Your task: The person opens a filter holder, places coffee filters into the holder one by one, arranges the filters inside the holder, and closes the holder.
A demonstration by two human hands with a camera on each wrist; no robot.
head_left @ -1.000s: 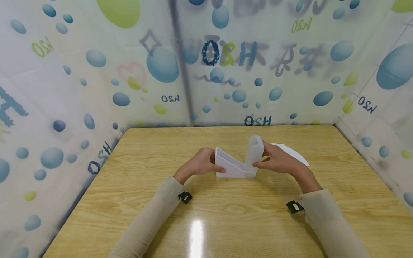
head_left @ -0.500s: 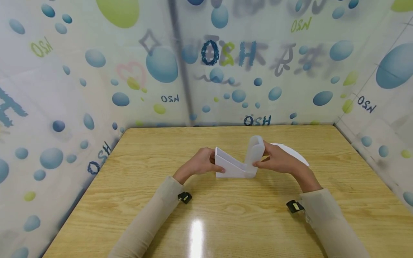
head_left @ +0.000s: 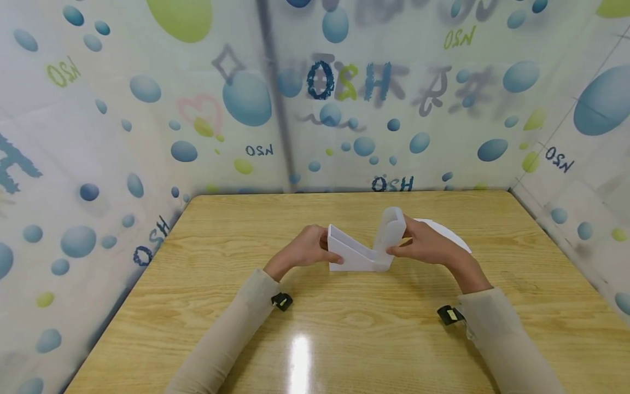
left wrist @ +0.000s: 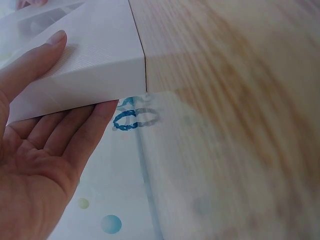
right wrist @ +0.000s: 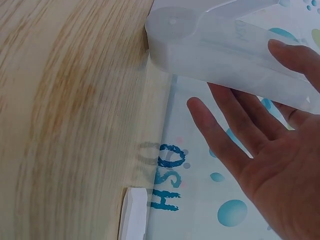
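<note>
A white plastic case [head_left: 351, 256] with a slanted open top stands on the table, its exact kind unclear. At its right end a translucent rounded cover [head_left: 388, 235] stands up, joined at a round lower corner that looks like a hinge. My left hand [head_left: 307, 246] grips the case's left end; in the left wrist view the thumb lies on one broad face of the case [left wrist: 107, 45] and the fingers under the other. My right hand [head_left: 428, 242] holds the upright cover; the right wrist view has the thumb and fingers on opposite sides of this cover [right wrist: 215, 60].
Behind my right hand lies a flat white piece [head_left: 445, 235] with a curved edge, partly hidden by the wrist. The wooden table [head_left: 354, 339] ends at a patterned sheet [head_left: 305, 142] at the back and sides.
The translucent cover has tilted very slightly to the right with my right hand. My left hand and the white case have stayed in place.
</note>
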